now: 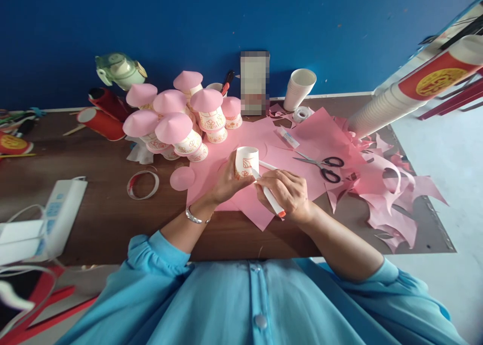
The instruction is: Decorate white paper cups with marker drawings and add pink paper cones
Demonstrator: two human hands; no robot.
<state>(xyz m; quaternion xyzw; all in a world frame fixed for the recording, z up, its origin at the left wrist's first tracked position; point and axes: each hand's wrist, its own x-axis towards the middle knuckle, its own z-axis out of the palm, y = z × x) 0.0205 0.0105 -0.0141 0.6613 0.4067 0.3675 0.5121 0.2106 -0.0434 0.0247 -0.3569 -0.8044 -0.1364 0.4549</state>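
Near the surface's (pixel 101 209) front edge, the left fingers (pixel 228 176) grasp a decorated white cup (pixel 247 159) while the right fingers (pixel 283 191) grip a marker (pixel 272 202) against it.

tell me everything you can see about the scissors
The scissors have two dark finger loops and slim grey blades that look like metal. They lie flat, blades slightly parted, on pink paper, to the right of the right hand. The tips point left and the loops sit to the right, near pink offcuts. Neither hand touches them.
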